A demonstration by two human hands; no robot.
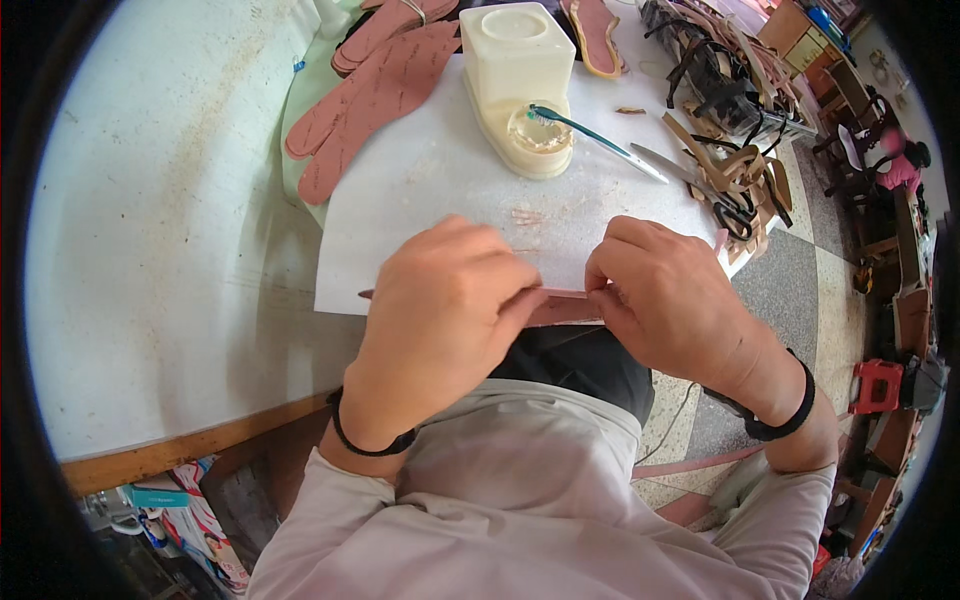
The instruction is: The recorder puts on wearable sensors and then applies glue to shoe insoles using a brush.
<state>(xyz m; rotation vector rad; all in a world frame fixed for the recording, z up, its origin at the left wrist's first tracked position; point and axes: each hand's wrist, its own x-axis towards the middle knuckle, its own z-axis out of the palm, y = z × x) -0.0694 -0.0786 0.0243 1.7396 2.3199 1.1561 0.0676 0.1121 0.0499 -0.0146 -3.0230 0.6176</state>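
At the table's near edge, my left hand [450,305] and my right hand [660,285] are both closed, thumbs against forefingers, on a thin pink piece of sheet material [563,309]. A short stretch of it shows between the two hands, and a narrow dark tip sticks out left of my left hand. My fingers hide the rest, so its full shape cannot be made out. Beyond my hands stands a cream plastic glue container [520,65] with a round open well at its front. A teal and white toothbrush [600,143] rests with its bristles over that well.
Pink insoles [375,100] lie stacked at the far left. Another insole with a pale edge [594,38] lies at the back. Scissors [690,176] and tan strip scraps [750,175] sit on the right. A white panel [180,200] borders the left; a red stool [877,385] stands at far right.
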